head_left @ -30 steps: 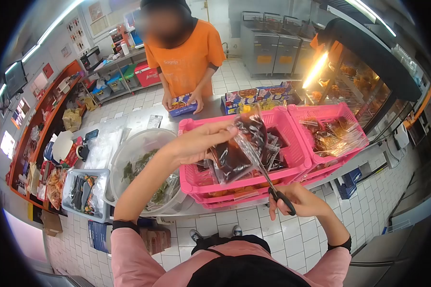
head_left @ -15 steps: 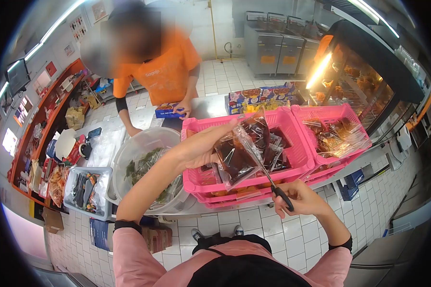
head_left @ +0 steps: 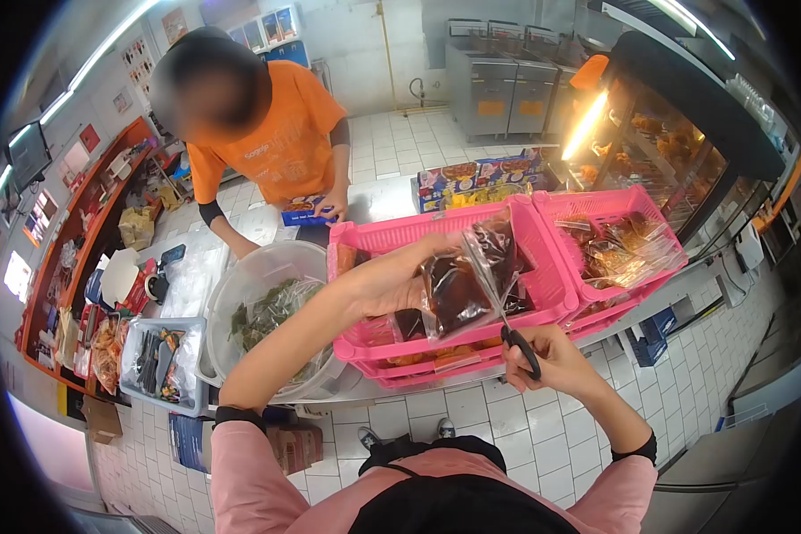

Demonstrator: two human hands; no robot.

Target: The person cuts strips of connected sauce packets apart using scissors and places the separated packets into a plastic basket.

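Observation:
My left hand [head_left: 399, 283] grips joined clear plastic sachets of dark brown sauce [head_left: 456, 289], holding them up over a pink basket [head_left: 351, 343]. Black-handled scissors [head_left: 525, 354] are in my right hand [head_left: 556, 360], fingers curled round the handles. Their blades reach up to the seam between the sachets; whether they are parted is hard to see. More dark sauce sachets [head_left: 409, 325] lie inside the basket, partly covered by my left hand and the held ones.
A second pink basket [head_left: 663, 267] with bagged food stands on the right, near a lit food warmer [head_left: 667, 133]. Left of my forearm are a clear tub [head_left: 231, 276] with green-looking packets and a grey bin [head_left: 138, 383]. Across the counter a co-worker in orange [head_left: 285, 133] touches a blue box [head_left: 303, 212].
The sachets and my left hand have shifted slightly right, and the scissors sit closer to the seam with less blade showing. The co-worker's head has moved left in view.

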